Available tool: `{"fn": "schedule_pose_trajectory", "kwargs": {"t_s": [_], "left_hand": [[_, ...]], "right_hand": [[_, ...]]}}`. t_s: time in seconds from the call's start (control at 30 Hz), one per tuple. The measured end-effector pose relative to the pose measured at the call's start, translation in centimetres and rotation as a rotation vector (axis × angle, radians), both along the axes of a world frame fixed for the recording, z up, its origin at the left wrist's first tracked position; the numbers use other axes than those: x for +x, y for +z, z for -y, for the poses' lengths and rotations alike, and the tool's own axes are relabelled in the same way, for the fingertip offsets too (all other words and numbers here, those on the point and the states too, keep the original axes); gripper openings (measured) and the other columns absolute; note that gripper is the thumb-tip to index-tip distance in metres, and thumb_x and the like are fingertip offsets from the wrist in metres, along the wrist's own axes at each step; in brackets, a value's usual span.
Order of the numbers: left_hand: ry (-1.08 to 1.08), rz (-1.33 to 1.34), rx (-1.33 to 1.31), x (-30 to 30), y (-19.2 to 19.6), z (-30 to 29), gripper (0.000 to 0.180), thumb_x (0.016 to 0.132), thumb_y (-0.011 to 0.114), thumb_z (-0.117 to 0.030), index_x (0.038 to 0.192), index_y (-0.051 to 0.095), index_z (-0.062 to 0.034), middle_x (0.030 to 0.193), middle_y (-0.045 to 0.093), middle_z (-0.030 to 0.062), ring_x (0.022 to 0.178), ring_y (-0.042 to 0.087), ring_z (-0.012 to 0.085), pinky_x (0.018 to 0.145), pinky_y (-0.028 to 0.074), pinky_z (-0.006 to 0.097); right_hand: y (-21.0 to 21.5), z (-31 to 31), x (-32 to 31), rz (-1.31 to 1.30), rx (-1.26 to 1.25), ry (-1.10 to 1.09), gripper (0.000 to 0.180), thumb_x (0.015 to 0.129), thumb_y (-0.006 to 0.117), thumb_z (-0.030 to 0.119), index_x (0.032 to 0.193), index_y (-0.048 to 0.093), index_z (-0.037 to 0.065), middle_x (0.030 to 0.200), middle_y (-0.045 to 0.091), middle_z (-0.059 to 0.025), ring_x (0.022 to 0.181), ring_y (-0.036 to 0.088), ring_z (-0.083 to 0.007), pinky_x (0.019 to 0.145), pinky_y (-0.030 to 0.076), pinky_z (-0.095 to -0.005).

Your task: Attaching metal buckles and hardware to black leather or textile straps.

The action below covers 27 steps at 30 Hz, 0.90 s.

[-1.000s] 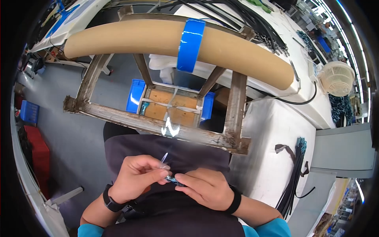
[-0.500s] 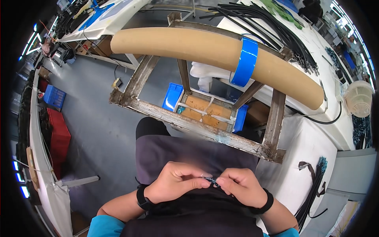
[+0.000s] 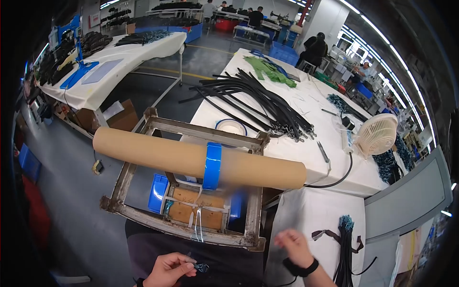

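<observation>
My left hand (image 3: 171, 270) is low in the picture, over my dark apron (image 3: 220, 260). Its thumb and fingers pinch a small shiny blue-black piece (image 3: 202, 268), whose exact kind I cannot make out. Apart from it, my right hand (image 3: 297, 248) hovers beside the white-covered stand, fingers loosely bent and slightly blurred, with nothing visible in them. In front of me a long brown cardboard tube (image 3: 153, 152) lies across a worn metal frame (image 3: 177, 227). A wide blue band (image 3: 212, 165) wraps around the tube.
Black straps with metal ends (image 3: 248, 100) spread over the white table (image 3: 330, 167), near a green cloth (image 3: 270, 71), a pen-like tool (image 3: 323, 152) and a cream basket (image 3: 377, 134). A black strap bundle (image 3: 345, 248) lies at right. Other people (image 3: 314, 50) are in the background.
My hands have parted: the right has moved away to the right, while the left keeps the small piece. The view has swung up and right, bringing more of the table and room into sight.
</observation>
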<state>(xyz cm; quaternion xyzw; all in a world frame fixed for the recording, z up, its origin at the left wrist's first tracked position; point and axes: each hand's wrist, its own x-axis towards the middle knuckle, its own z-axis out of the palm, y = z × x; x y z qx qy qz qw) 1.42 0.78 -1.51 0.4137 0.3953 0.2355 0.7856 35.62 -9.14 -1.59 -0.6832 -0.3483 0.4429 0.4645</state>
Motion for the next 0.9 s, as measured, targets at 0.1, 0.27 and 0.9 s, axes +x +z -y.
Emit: {"fn": "schedule_pose_trajectory", "kwargs": {"t_s": [0.1,0.27,0.9], "left_hand": [[-0.016,-0.031,-0.007,0.4,0.9,0.1,0.014,0.089,0.06,-0.004,0.1,0.062,0.0044,0.086,0.067,0.0103,0.078,0.065,0.0133,0.073,0.055,0.026],[-0.15,0.045,0.005,1.5,1.5,-1.0,0.022,0.089,0.061,-0.004,0.111,0.061,0.0018,0.089,0.066,0.0054,0.084,0.064,0.0099,0.076,0.053,0.022],[-0.127,0.185,-0.008,-0.8,0.4,-0.6,0.022,0.089,0.063,-0.01,0.108,0.063,0.0006,0.094,0.066,0.0047,0.082,0.062,0.0066,0.072,0.05,0.02]], "right_hand": [[1.5,-4.2,6.5,0.471,0.164,-0.211,0.018,0.09,0.058,0.018,0.085,0.06,0.001,0.073,0.056,-0.0013,0.067,0.048,-0.0088,0.061,0.039,-0.0231],[-1.3,-11.7,25.6,1.552,0.093,-0.184,0.05,0.092,0.054,0.029,0.126,0.045,-0.008,0.128,0.048,-0.0269,0.121,0.042,-0.0404,0.105,0.03,-0.0435],[-2.0,-4.6,19.8,0.334,0.276,-0.356,0.029,0.094,0.05,0.018,0.118,0.05,0.002,0.091,0.051,-0.0011,0.077,0.048,-0.0069,0.064,0.039,-0.0175]]}}
